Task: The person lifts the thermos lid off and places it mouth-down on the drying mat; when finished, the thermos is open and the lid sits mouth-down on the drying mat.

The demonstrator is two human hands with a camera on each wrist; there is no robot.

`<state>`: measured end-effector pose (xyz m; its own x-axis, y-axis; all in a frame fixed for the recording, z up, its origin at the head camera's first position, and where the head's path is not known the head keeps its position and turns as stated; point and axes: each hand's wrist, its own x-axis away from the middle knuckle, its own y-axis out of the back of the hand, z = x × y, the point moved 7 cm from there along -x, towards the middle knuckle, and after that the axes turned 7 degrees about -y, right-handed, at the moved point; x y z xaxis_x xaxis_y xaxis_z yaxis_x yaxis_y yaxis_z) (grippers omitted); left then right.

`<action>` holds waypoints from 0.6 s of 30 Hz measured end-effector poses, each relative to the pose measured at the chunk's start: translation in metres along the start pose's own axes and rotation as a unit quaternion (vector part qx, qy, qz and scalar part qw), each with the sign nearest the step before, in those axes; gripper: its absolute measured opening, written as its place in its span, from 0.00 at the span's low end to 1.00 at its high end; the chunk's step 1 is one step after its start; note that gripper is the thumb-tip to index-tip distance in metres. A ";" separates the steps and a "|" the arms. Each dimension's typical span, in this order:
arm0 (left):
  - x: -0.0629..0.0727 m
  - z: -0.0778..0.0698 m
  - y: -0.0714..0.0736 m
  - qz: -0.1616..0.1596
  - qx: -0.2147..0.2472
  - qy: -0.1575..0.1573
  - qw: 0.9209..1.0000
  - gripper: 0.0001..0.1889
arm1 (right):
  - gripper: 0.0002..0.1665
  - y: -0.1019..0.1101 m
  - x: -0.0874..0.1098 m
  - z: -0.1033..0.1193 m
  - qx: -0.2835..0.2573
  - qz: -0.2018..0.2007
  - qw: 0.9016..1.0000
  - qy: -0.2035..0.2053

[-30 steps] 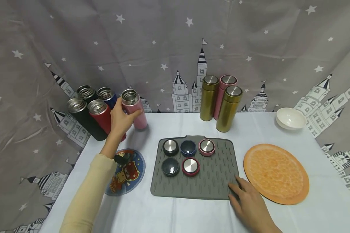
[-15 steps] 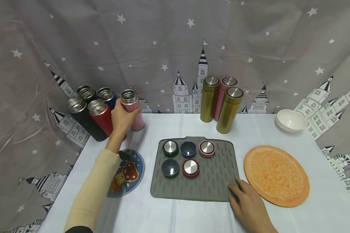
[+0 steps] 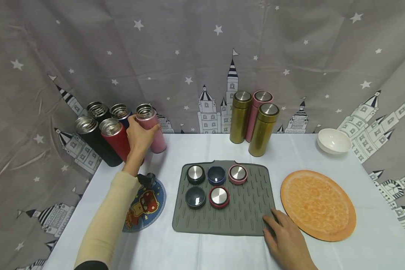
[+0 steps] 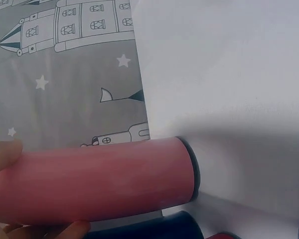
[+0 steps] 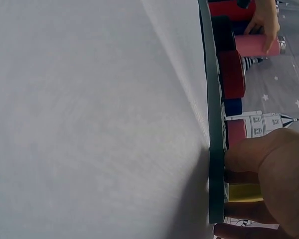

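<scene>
My left hand (image 3: 140, 137) grips a lidless pink thermos bottle (image 3: 155, 132) around its upper body, thumb on the near right side. In the left wrist view the pink bottle's dark-rimmed base shows, and a blue bottle (image 4: 154, 226) is beside it. Close by in the head view stand lidless bottles: a red one (image 3: 114, 140), a black one (image 3: 99, 146), another dark one (image 3: 99, 109) and a blue one (image 3: 120, 111), partly hidden. My right hand (image 3: 287, 238) rests at the front right corner of a grey ridged mat (image 3: 246, 217), fingers touching its edge.
Several lids lie on the mat, including a pink-rimmed lid (image 3: 237, 173) and a red-rimmed lid (image 3: 219, 196). Capped gold bottles (image 3: 264, 129) and a pink one (image 3: 253, 116) stand behind. An orange round mat (image 3: 318, 206), white bowl (image 3: 334, 140) and blue round mat (image 3: 152, 213) flank it.
My left hand has shifted the pink bottle slightly left, nearer the other lidless bottles. The right hand stays at the mat's corner.
</scene>
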<state>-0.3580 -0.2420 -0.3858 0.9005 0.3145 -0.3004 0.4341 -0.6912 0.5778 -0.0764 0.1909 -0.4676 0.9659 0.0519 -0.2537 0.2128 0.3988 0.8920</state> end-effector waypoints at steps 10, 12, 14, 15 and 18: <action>0.002 -0.003 0.002 0.035 -0.021 0.030 0.999 0.43 | 0.20 0.002 0.003 0.000 -0.002 -0.018 1.000 0.005; 0.003 -0.004 0.003 0.050 -0.025 0.034 0.998 0.44 | 0.20 0.002 0.003 0.000 -0.003 -0.020 1.000 0.003; 0.005 -0.007 0.003 0.064 -0.028 0.037 0.997 0.45 | 0.21 0.002 0.003 0.000 -0.004 -0.021 1.000 0.001; 0.006 -0.007 0.003 0.067 -0.031 0.038 0.997 0.46 | 0.20 0.001 0.003 0.000 -0.004 -0.021 1.000 -0.001; 0.009 -0.009 0.006 0.068 -0.047 0.039 0.996 0.45 | 0.20 0.001 0.003 0.000 -0.005 -0.019 1.000 -0.005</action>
<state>-0.3469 -0.2373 -0.3778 0.9490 0.2741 -0.1560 0.3046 -0.6688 0.6781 -0.0737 0.1916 -0.4676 0.9586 0.0277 -0.2833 0.2477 0.4091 0.8782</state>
